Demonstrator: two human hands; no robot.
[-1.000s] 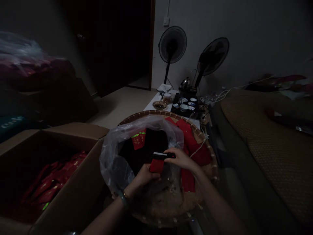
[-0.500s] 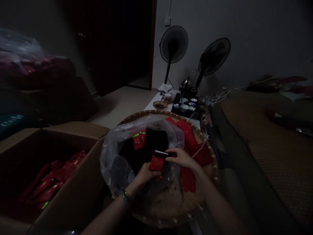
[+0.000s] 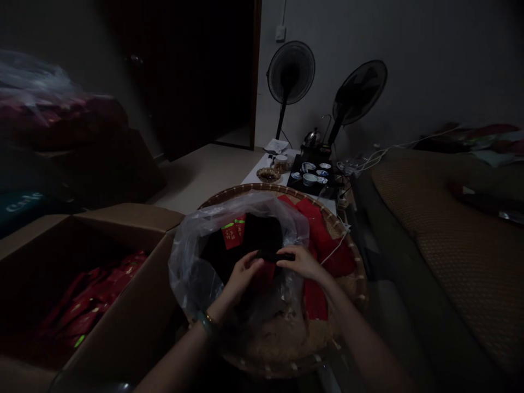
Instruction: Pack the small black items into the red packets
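my right hand [image 3: 303, 262] grips the right end of a black tool [image 3: 272, 256], thumb and fingers closed around it. my left hand [image 3: 242, 274] pinches the tool at its other end, the fingertips drawn together there. the tool lies nearly level between my hands, and a red packet [image 3: 264, 277] shows dimly just beneath it; i cannot tell whether my left fingers are also touching that packet. a bangle [image 3: 205, 323] sits around my left wrist.

both hands are above a round basket [image 3: 362, 278]. in it, a clear plastic bag [image 3: 190, 267] gapes open toward me, dark inside, with two red cards [image 3: 233, 234] near its far side, gold marks on them and bright green near their top edges. red strips [image 3: 315, 300] lie in the basket to the right of the bag, and a white cord [image 3: 333, 251] crosses over them.

to my left stands an open box [image 3: 135, 297] with a heap of red pieces [image 3: 94, 295] inside, too dim to make out singly. beyond the basket is a white table [image 3: 251, 176] bearing a black tray [image 3: 297, 188] with small cups [image 3: 310, 179] on it. a kettle [image 3: 312, 137] is behind the tray, and two fans [image 3: 291, 73] stand by the wall. a woven mat [image 3: 450, 245] spreads on my right.
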